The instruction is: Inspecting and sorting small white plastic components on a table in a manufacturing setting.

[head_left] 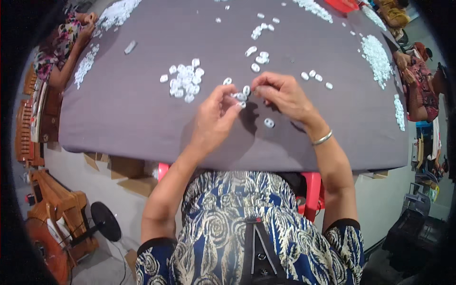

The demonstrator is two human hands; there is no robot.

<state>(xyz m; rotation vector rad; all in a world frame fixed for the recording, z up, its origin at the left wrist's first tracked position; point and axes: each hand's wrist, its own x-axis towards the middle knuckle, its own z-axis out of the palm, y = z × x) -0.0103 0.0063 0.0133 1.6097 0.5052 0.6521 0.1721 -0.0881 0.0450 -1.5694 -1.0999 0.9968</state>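
Note:
My left hand (213, 116) is closed in a pinch, with a small white oval piece (242, 104) between thumb and forefinger. Just to the right, the fingertips of my right hand (287, 97) are pinched together; what they hold, if anything, is too small to make out. Two-holed white pieces (246, 89) lie or are held between the hands; which, I cannot tell. A single two-holed piece (269, 123) rests on the cloth below my right hand. Left of my hands sits a loose heap of similar pieces (185, 80).
A grey-brown cloth (142, 126) covers the table. Scattered pieces (262, 58) lie beyond my hands, others (318, 77) to the right. Bigger white heaps (376, 57) line the edges, by other people's hands (403, 59) at right and a person's arm (71, 57) at left.

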